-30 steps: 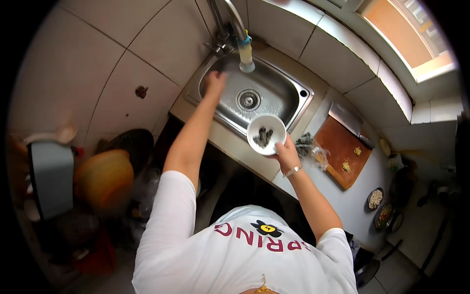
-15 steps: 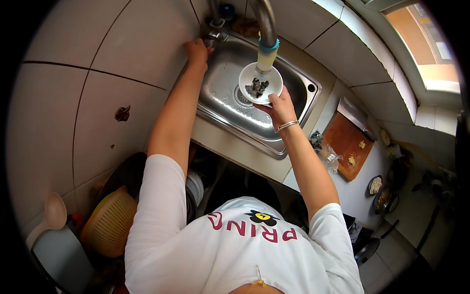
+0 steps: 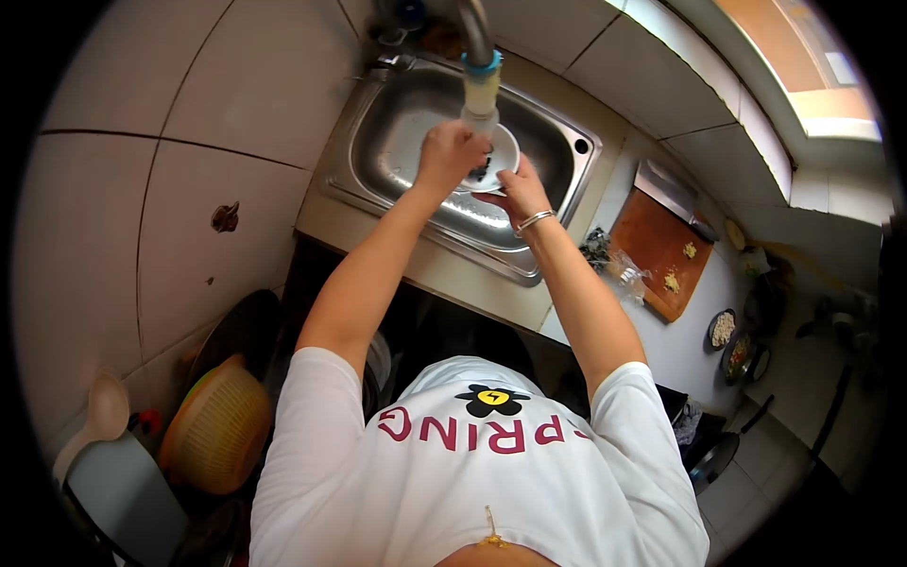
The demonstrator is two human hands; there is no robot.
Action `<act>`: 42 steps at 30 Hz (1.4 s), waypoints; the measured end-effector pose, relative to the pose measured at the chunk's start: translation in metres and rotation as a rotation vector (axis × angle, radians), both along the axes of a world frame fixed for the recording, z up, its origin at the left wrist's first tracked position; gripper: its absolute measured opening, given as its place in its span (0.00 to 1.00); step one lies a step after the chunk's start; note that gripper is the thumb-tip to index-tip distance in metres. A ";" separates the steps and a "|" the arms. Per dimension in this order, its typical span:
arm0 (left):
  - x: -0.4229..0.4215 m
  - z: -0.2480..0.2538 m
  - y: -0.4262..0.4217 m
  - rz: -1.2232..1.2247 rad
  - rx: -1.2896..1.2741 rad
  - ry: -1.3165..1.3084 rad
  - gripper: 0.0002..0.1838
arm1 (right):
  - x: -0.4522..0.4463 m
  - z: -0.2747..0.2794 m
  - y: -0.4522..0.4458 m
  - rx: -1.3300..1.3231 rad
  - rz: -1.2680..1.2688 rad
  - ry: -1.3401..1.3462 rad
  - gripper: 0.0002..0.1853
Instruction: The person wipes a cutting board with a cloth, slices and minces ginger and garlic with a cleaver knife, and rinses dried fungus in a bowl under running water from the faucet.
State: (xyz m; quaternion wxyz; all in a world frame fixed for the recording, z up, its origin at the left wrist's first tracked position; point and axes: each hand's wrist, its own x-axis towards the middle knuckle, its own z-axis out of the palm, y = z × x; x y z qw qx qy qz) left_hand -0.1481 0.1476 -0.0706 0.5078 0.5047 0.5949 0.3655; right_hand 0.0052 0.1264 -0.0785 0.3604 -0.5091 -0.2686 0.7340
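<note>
My right hand grips the rim of a small white bowl from the right, thumb on top. Small dark, crinkled pieces lie in the bowl. My left hand reaches over its left side, fingers bent down toward the dark pieces; motion smears the fingertips. Just above the bowl hangs the tap with a yellowish filter nozzle. A whitish blur, perhaps water, shows below the nozzle. Both hands are over the steel sink.
Right of the sink, a cleaver lies along a wooden cutting board with small chopped heaps. A plastic bag and small dishes are nearby. A yellow colander stands low at the left.
My left hand has left the tap's valve at the back left of the sink and come to the bowl. My right hand still holds the bowl under the nozzle. The view has shifted slightly.
</note>
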 end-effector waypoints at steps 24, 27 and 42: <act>0.021 -0.025 -0.052 0.302 -0.369 -0.703 0.26 | -0.001 -0.001 0.027 1.158 0.758 -1.089 0.11; 0.022 -0.030 -0.050 0.313 -0.363 -0.708 0.26 | 0.001 0.010 0.025 1.132 0.794 -1.127 0.11; 0.012 -0.034 -0.040 0.370 -0.359 -0.693 0.25 | 0.017 -0.018 0.016 0.057 0.193 -0.130 0.25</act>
